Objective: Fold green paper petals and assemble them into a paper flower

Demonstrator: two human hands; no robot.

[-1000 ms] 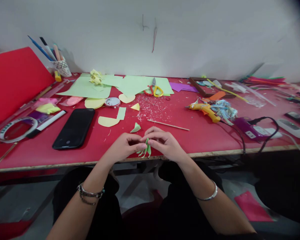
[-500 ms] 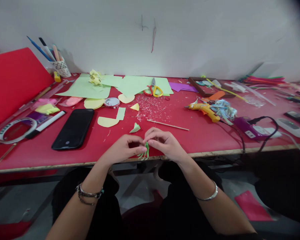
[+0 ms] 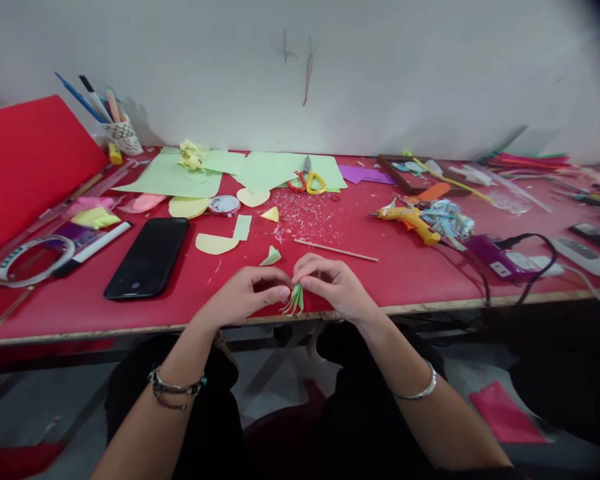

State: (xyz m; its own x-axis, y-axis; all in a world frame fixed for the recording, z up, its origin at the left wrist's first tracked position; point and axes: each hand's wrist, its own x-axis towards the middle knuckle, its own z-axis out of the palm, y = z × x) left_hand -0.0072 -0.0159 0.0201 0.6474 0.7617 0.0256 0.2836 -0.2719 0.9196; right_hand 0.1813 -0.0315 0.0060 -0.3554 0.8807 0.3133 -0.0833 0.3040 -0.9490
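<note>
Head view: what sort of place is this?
Probably a craft worktable: a glue gun, scissors and cut paper pieces lie on its red top.

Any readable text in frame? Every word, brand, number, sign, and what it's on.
No text is legible.
Tape roll: dark lettering on the ring, too blurred to read.
White device: small lit display, too small to read.
Phone: dark screen with a pale round mark, no words readable.

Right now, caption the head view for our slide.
Right hand pinches green strips, left hand alongside, at a red table.
</note>
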